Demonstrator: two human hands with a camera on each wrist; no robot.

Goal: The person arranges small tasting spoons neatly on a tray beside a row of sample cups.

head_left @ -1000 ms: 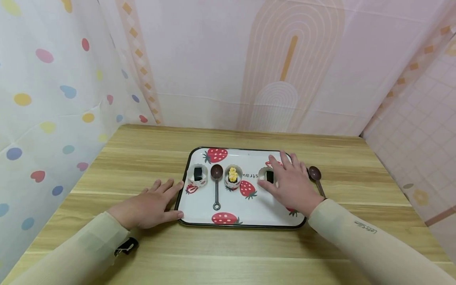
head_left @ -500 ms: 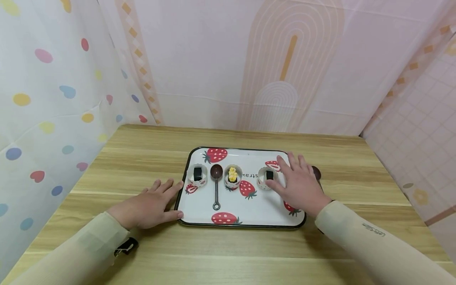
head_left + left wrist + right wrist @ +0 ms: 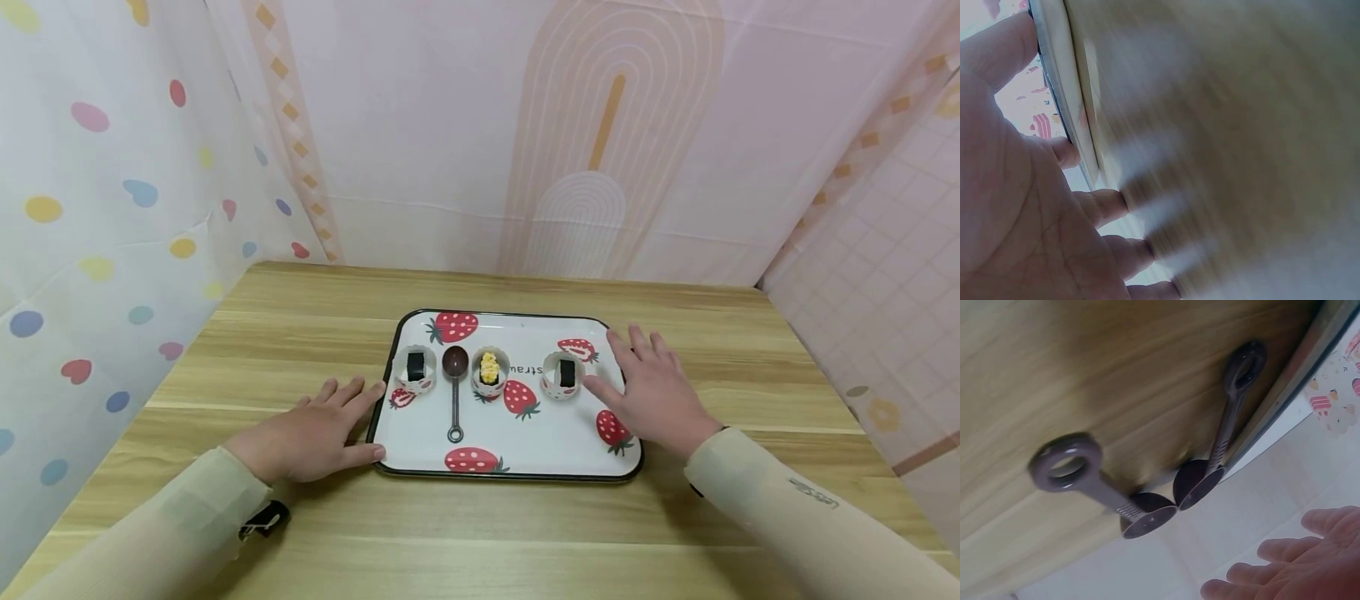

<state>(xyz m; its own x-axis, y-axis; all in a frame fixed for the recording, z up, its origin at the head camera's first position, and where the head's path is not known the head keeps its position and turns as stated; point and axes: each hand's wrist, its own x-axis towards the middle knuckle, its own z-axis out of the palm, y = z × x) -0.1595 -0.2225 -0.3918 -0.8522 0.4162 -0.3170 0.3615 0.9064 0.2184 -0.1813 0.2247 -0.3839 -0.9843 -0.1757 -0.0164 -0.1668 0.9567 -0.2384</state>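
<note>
Left grip [image 3: 318,435] palm-down against tray [image 3: 543,442]

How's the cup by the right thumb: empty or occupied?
Occupied: the head view shows a dark piece inside the cup, visible through its open top.

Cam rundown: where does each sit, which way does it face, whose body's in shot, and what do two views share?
Head: on the person's head, facing forward and down at the strawberry tray on the wooden table; left hand, right hand and sleeved forearms show.
Left wrist: on that wrist, looking past the left palm and fingers at the tray's edge.
Right wrist: on that wrist, looking at two brown spoons beside the tray; right fingers show lower right.
Shared: head and left wrist both show the left hand and tray.
</note>
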